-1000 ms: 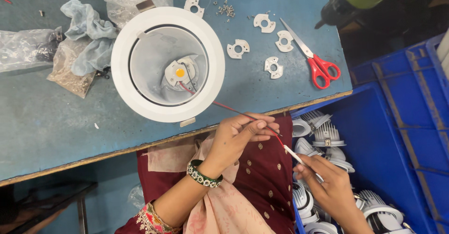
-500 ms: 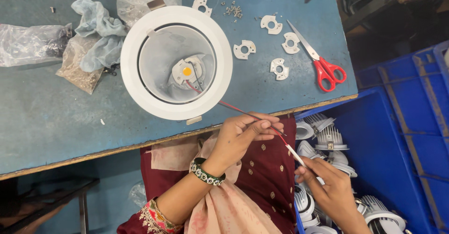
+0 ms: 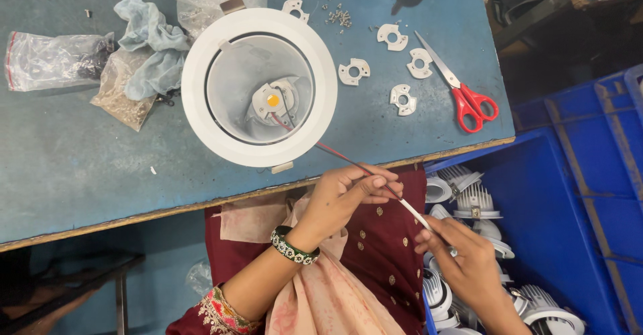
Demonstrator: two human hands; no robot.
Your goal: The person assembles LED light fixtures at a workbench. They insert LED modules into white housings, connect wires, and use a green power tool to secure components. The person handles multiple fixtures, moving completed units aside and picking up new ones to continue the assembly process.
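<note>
Between the two hands, the left fingers [image 3: 375, 182] pinch a thin red and white wire [image 3: 348, 164] near its middle, and the right fingers [image 3: 435, 231] close on its white end. It looks light and limp, best held close to the working end. The wire runs up into the white lamp housing [image 3: 259, 87] on the table [image 3: 80, 161]; both wrists hang just off the table's edge

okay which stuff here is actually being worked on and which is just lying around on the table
In hand:
left hand and right hand on the thin wires
round white lamp housing the wires run into

Lying about:
red scissors
white brackets
plastic bags
blue cloth
</note>
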